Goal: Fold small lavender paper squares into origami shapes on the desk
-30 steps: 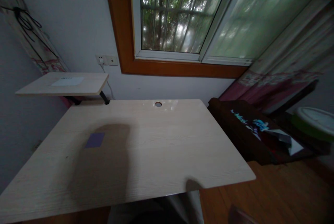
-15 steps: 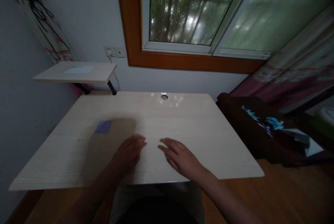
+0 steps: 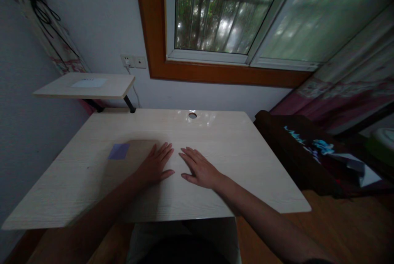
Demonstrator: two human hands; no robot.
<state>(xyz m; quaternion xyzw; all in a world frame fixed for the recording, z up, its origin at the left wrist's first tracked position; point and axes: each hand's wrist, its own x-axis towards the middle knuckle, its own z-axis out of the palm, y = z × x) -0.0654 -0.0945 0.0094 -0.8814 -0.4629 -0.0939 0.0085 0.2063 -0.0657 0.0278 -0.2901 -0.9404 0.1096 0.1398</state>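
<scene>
The table (image 3: pixel 237 145) has a pale top with fine wood grain and rounded corners along its right side. A small round hole pierces it close to the back edge, where patches of light gleam. A broad shadow darkens the left half, reaching toward the near edge, and a tiny dark speck marks the surface nearer the left edge. The note (image 3: pixel 119 151), a plain purple, four-sided piece, lies flat in that left half, well in from the left edge and clear of every corner.

Dim light, partly shadowed desk (image 3: pixel 227 149)
</scene>
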